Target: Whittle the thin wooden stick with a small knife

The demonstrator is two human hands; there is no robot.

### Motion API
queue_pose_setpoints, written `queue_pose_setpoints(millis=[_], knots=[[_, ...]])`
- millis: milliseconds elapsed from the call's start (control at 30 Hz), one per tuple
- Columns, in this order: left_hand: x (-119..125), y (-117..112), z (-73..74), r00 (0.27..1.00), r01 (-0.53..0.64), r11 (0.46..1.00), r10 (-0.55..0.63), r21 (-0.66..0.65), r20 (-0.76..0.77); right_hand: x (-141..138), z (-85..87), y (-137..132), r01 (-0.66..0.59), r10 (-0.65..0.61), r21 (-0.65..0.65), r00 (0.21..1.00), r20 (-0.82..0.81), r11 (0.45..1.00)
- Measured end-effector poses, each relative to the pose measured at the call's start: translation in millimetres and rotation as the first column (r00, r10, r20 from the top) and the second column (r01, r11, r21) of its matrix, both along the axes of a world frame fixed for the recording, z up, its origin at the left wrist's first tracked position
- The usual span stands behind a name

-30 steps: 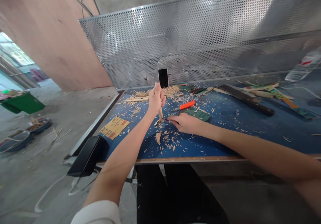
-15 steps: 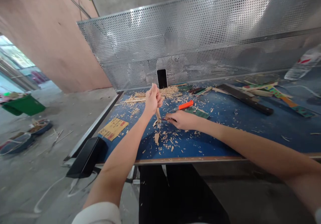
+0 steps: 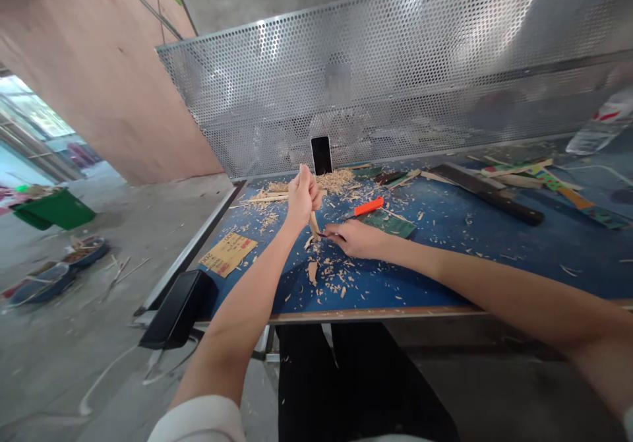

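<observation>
My left hand [image 3: 303, 196] is wrapped round the upper part of a pale wooden stick [image 3: 314, 223], which points down toward the blue table [image 3: 291, 290]. Close by on the right, my right hand [image 3: 353, 237] is closed on a small knife [image 3: 323, 235]; only a thin dark bit of it shows, against the stick's lower end. Curled wood shavings [image 3: 312, 272] lie under and around both hands. Just beyond the right hand rests an orange-handled knife [image 3: 368, 206], beside a green sheet [image 3: 390, 223].
A phone [image 3: 321, 156] leans at the back before a perforated metal screen [image 3: 395, 79]. A big dark-handled blade [image 3: 487, 194], painted wood strips [image 3: 568, 194] and a plastic bottle [image 3: 601, 125] are at right. Yellow sandpaper [image 3: 228, 253] and a black box [image 3: 178, 310] are at left.
The whole view has shifted slightly. Both hands stay almost in place, the stick and the small knife still in them and touching at the stick's lower end.
</observation>
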State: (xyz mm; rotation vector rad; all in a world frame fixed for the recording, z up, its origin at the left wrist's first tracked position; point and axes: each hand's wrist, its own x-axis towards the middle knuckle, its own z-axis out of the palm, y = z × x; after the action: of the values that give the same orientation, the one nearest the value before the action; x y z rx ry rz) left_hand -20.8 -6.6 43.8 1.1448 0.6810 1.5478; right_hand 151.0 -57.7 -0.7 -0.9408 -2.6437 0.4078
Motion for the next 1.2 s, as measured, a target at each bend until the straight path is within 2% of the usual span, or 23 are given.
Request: queue_pose_setpoints(millis=[167,267,433,533,767,900,1000,1133,1200], knots=[[-1.4,-1.8,3.3,0.999,-0.048,0.998,0.049,-0.036,0.012,7.6,-1.3,-7.8,0.041,-0.043,0.035,0.997,0.061,0.999],[-0.8,-4.1,4.1,0.998,-0.063,0.998,0.063,-0.028,0.009,12.0,-2.8,-8.6,0.016,-0.027,0.103,0.994,0.108,0.995],[4.2,-4.7,2.4,0.996,-0.078,0.997,0.078,-0.013,0.034,10.0,-0.8,-10.5,-0.023,-0.044,0.227,0.957,0.287,0.974],[7.4,-5.3,2.8,0.997,-0.079,0.997,0.079,-0.001,0.008,3.5,2.9,-12.0,-0.031,-0.055,0.249,0.941,0.333,0.968],[6.9,-8.2,4.6,0.998,-0.043,0.999,0.043,0.004,-0.041,-4.7,9.2,-20.1,0.015,-0.075,0.191,0.948,0.310,0.981],[-1.3,-1.5,2.3,0.995,-0.102,0.995,0.102,-0.021,0.012,6.6,4.7,-25.0,0.047,-0.100,0.189,0.954,0.281,0.981],[-4.6,2.6,0.6,0.992,-0.119,0.992,0.121,-0.033,0.045,18.8,4.9,-21.3,0.015,-0.082,0.235,0.957,0.278,0.972],[-8.9,4.9,-2.5,0.997,-0.066,0.998,0.067,-0.023,0.040,31.3,9.8,-7.6,-0.087,0.024,0.278,0.974,0.223,0.957],[-14.9,6.2,-4.2,0.996,-0.060,0.998,0.060,-0.001,0.063,35.1,11.0,-0.4,-0.060,0.017,0.257,0.986,0.167,0.964]])
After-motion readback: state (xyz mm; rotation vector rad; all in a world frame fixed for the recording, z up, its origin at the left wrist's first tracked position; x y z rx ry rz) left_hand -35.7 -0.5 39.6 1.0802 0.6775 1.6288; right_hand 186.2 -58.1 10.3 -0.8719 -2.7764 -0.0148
